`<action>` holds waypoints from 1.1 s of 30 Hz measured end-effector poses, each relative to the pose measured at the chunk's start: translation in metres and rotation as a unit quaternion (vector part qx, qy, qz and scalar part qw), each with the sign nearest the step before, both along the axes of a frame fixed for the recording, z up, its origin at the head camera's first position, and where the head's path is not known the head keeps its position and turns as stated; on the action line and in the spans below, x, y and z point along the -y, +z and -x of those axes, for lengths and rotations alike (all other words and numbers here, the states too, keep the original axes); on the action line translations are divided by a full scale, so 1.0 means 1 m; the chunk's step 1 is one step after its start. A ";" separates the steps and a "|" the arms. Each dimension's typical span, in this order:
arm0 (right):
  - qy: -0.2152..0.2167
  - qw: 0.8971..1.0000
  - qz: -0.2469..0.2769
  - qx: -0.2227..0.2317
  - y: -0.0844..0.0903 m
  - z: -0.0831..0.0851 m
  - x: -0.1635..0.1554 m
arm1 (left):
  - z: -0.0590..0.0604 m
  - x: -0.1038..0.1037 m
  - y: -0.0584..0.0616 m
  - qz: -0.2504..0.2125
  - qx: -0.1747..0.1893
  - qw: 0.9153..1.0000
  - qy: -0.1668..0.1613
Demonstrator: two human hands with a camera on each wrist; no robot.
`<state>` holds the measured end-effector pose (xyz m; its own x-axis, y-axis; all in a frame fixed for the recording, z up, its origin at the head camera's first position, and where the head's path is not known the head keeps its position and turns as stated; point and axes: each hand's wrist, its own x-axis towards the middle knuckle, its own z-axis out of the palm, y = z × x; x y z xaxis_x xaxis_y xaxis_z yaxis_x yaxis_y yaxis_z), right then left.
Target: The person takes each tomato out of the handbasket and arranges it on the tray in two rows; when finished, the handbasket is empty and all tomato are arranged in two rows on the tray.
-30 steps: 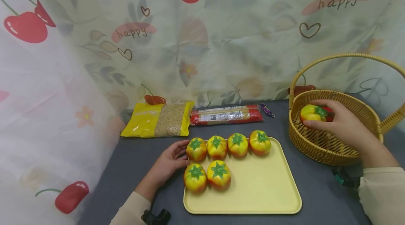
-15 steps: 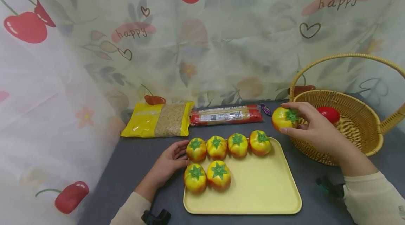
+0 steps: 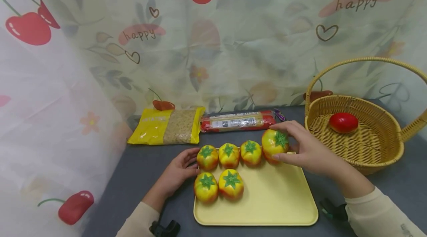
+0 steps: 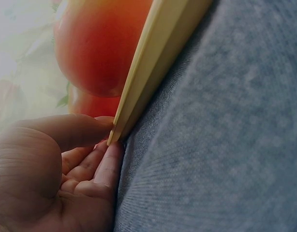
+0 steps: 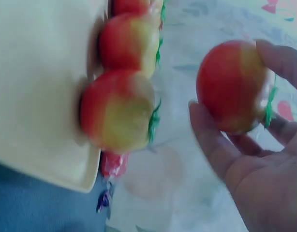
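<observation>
My right hand holds a yellow-red persimmon with a green star-shaped cap, thumb on one side and fingers on the other. In the right wrist view this held persimmon is raised apart from the persimmons along the tray's edge. It covers most of the back row's rightmost persimmon in the head view. Several persimmons sit in two rows on the pale yellow tray, the front row at the left. At the tray's left edge, my left hand pinches the rim between thumb and fingers.
A wicker basket with a tall handle stands at the right, a shiny red oval item inside. Behind the tray lie a yellow bag, a red-wrapped packet and a small purple wrapped candy. A printed curtain hangs behind.
My right hand has carried the persimmon out of the basket and leftward to above the tray's back right corner. The red item in the basket now shows fully. My left hand stays put.
</observation>
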<state>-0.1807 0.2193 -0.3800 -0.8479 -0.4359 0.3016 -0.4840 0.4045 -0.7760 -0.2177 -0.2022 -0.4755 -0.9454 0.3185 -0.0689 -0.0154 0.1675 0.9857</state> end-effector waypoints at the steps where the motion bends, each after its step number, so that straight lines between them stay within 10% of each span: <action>1: 0.009 1.000 -0.003 -0.001 0.000 -0.001 0.002 | 0.000 0.000 0.000 0.000 0.000 1.000 0.000; 33: 0.119 0.981 -0.099 0.118 -0.019 -0.008 0.035 | 0.001 0.000 0.001 0.004 0.001 1.000 -0.002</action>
<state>-0.1724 0.1842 -0.3991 -0.7513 -0.6600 -0.0023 -0.3985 0.4564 -0.7955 -0.2186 -0.2022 -0.4748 -0.9439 0.3219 -0.0741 -0.0173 0.1759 0.9842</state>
